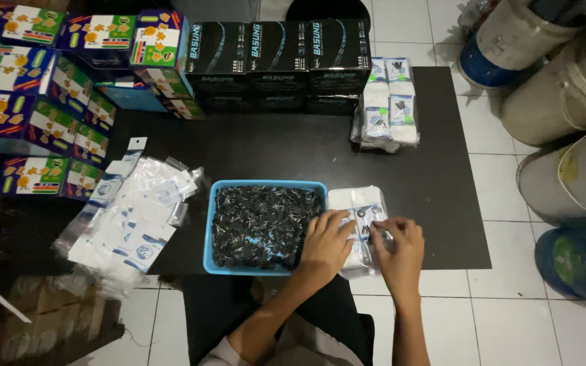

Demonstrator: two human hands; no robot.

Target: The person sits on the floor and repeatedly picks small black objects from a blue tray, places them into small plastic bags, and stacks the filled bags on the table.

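Note:
A blue tray [209, 230] full of small black parts sits on a low black table [428, 176]. Right of it lies a stack of small clear plastic packets with white cards [355, 198]. My left hand [327, 244] rests flat on that stack, beside the tray's right rim. My right hand [398, 247] pinches the edge of the top packet [378, 227], its fingers closed on the plastic. What is inside the packet is too small to tell.
A heap of empty clear packets [127, 217] lies left of the tray. Filled packets [389, 105] are stacked at the table's far right. Black boxes [279, 57] and colourful boxes [42, 102] line the back and left. Large drums [564, 95] stand on the tiled floor at right.

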